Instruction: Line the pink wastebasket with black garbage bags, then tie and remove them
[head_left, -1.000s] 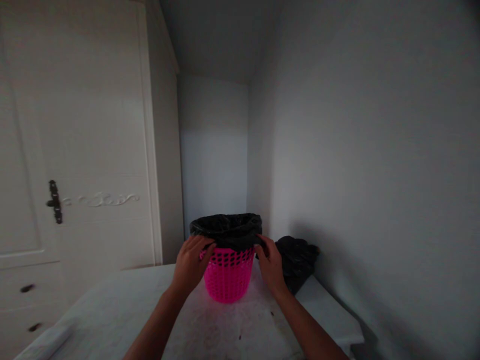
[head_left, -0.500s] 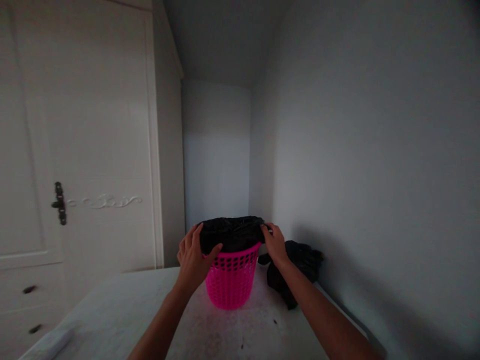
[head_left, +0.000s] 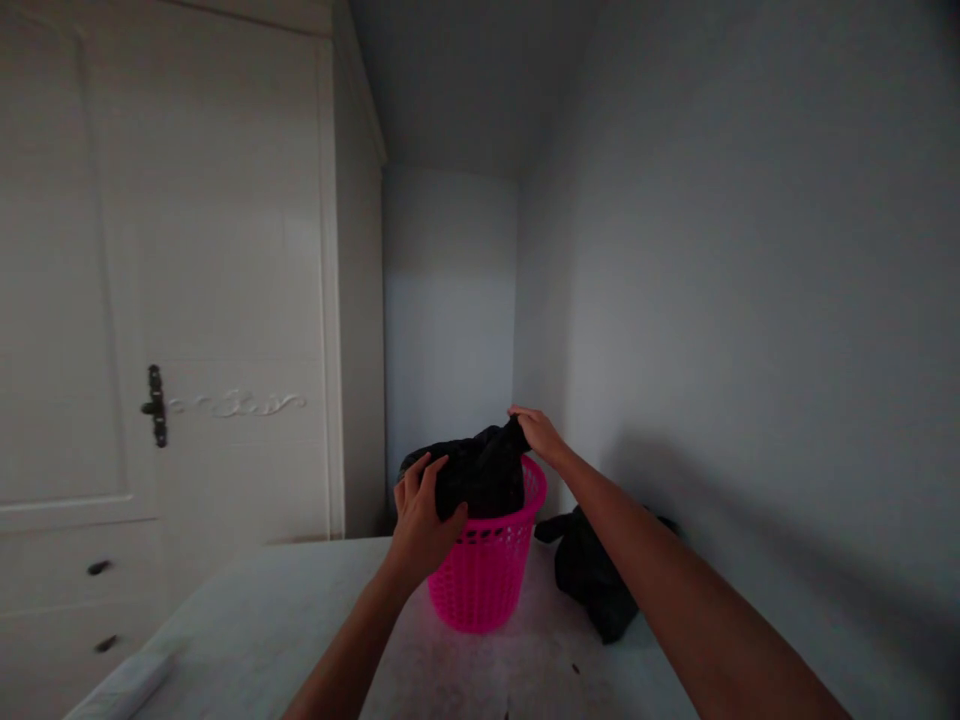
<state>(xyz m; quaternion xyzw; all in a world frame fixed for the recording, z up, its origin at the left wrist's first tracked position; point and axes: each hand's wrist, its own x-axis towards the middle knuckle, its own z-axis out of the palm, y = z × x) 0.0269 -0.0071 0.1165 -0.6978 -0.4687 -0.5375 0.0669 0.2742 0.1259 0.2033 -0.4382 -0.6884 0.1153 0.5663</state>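
A bright pink plastic basket [head_left: 480, 585] with a perforated side stands on the white table. A black plastic bag [head_left: 480, 480] sits bunched in its mouth and spills over the left rim. My left hand [head_left: 427, 515] holds the bag at the basket's left rim, fingers over the top and thumb at the front. At the right, my right hand [head_left: 536, 432] pinches a gathered part of the bag and stretches it above the rim. The right part of the rim shows bare pink. What lies inside the basket is hidden.
Another crumpled black bag [head_left: 592, 570] lies right of the basket, partly behind my right forearm. A pale, long object [head_left: 124, 685] is at the table's [head_left: 300, 590] front left. A white wardrobe [head_left: 240, 300] stands at left; a grey wall [head_left: 712, 300] borders the right.
My right hand has lifted its side of the bag up off the right rim, baring the pink edge. My left hand stays at the left side. The whole view has shifted slightly.
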